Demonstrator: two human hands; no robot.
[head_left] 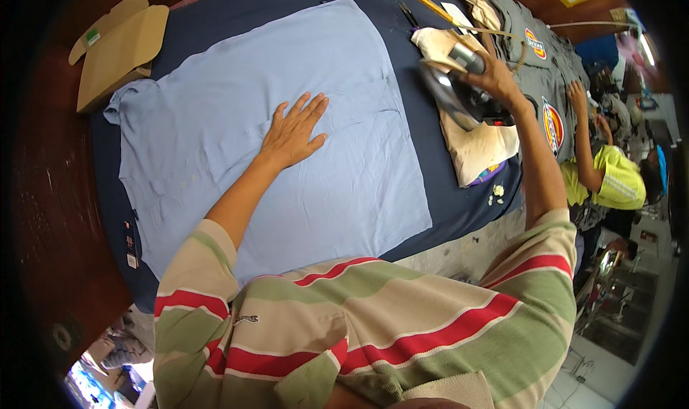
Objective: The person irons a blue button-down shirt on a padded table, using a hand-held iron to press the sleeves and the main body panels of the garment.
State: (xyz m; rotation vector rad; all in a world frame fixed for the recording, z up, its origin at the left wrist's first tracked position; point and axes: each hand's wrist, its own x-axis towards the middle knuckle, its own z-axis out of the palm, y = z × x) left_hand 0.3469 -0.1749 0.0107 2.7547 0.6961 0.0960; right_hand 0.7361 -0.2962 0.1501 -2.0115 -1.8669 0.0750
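Note:
A light blue garment [344,172] lies spread over the dark blue cloth of the table, with a few creases across its middle and right part. My left hand [296,130] rests flat on it, fingers apart. To the right of the garment, my right hand [495,79] is wrapped round the handle of a clothes iron [453,97]. The iron is over a folded cream cloth pad [463,147] and looks tilted; whether it touches the pad I cannot tell.
An opened cardboard box [118,54] stands at the far left. Dark grey printed fabric [535,72] lies along the right. Small white scraps [497,192] sit near the table's right front edge. Another person in a yellow shirt [616,179] works at the right.

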